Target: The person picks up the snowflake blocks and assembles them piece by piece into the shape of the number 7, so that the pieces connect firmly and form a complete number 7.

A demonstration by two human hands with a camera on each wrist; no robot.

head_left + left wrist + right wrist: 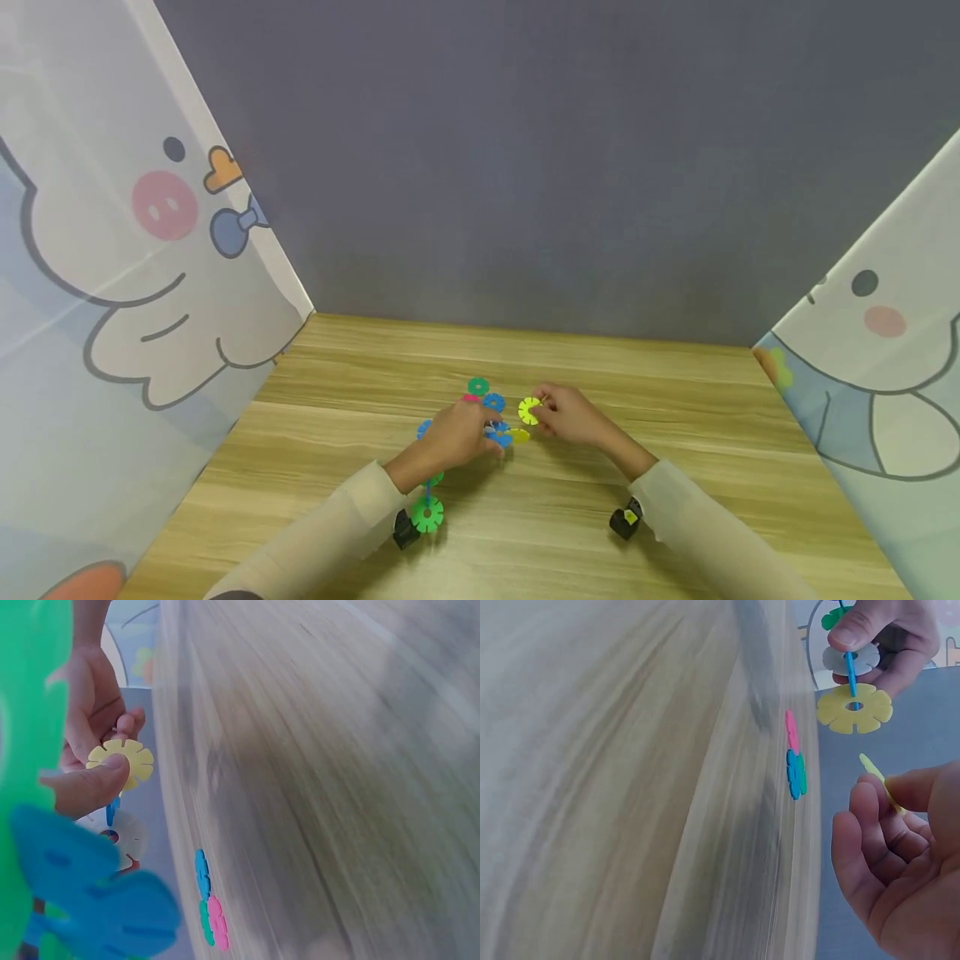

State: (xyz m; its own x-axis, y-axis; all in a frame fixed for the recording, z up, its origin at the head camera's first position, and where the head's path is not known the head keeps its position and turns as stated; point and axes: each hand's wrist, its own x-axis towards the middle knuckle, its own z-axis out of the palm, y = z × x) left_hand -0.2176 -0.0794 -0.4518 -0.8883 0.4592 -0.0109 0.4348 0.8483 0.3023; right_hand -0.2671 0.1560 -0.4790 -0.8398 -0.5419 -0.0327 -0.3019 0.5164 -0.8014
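My left hand (456, 435) holds a chain of slotted, flower-shaped plastic discs. Its far end shows a blue disc (501, 437) edge-on to a yellow disc (519, 436), and a white disc (832, 660) sits by the thumb. Toward the wrist the chain runs on to a green disc (427, 515); part of it is hidden under the hand and forearm. Just right of the chain's end, my right hand (573, 414) pinches a bright yellow disc (528, 410) between thumb and fingers. A gap separates this disc from the chain in the right wrist view.
Beyond the left hand, three loose discs lie close together on the wooden table (675, 400): green (478, 386), blue (494, 402) and pink (470, 398). A grey wall (525, 167) stands behind, with cartoon-printed panels at both sides.
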